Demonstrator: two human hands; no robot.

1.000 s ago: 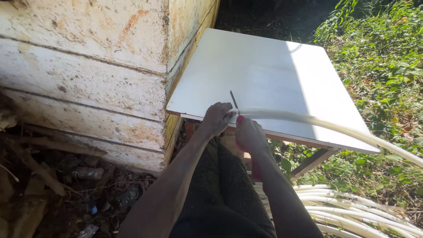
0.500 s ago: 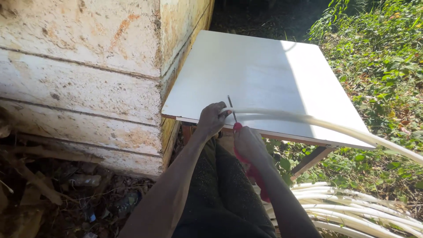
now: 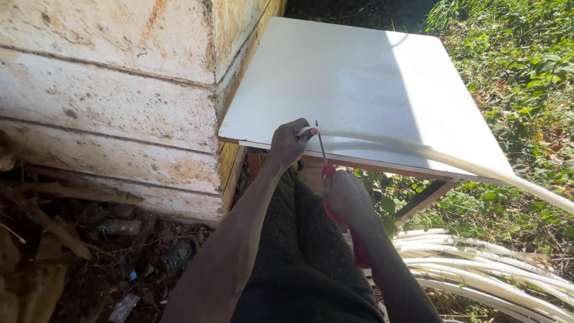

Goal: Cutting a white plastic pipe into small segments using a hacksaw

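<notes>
From the head camera I see my left hand [image 3: 288, 142] closed around the end of a white pipe [image 3: 418, 152], pinning it on the near edge of the white board [image 3: 335, 72] that serves as a bench beside the weathered wall [image 3: 107, 101]. My right hand [image 3: 347, 197] is wrapped around a red-handled tool [image 3: 327, 173] whose thin metal shaft points up at the pipe end; I think it is a screwdriver, though the tip is too small to tell. The shaft sits just beside my left fingers [image 3: 302, 133], so a slip could drive it into them. The pipe overhangs far to the right, unsupported, and its weight could twist it out of my grip. More white pipes [image 3: 478, 263] lie on the ground below.
</notes>
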